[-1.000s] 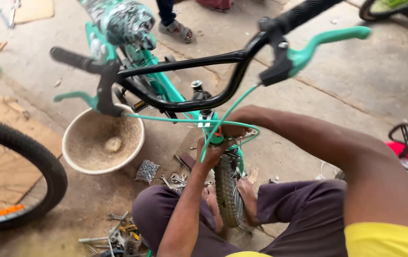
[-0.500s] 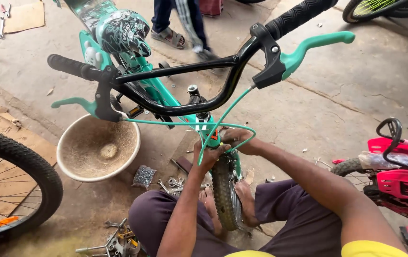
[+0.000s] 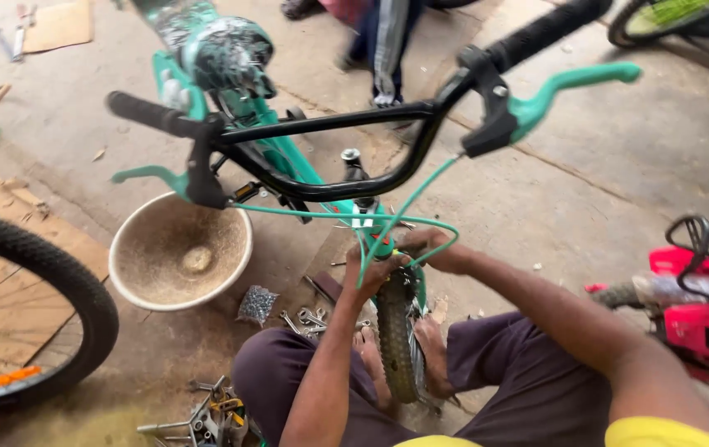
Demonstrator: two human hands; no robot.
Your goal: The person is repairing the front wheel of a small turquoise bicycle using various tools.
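A small teal bicycle (image 3: 288, 165) stands in front of me, its black handlebar (image 3: 329, 186) with teal brake levers across the upper view. My feet clamp its front tyre (image 3: 396, 339). My left hand (image 3: 371, 269) grips the teal brake cables (image 3: 346, 217) just above the tyre. My right hand (image 3: 425, 247) is closed on the fork top beside it, at the cable loop. What lies under the fingers is hidden.
A round metal bowl (image 3: 179, 252) sits left of the wheel. Loose wrenches and small parts (image 3: 305, 319) lie on the concrete. Another bicycle wheel (image 3: 23, 314) is at the left, a red bicycle (image 3: 702, 314) at the right. A person's legs (image 3: 379, 50) stand beyond.
The view has shifted, so the bicycle sits lower and nearer in frame. Both hands stay at the fork top. The person's legs beyond have moved to the right.
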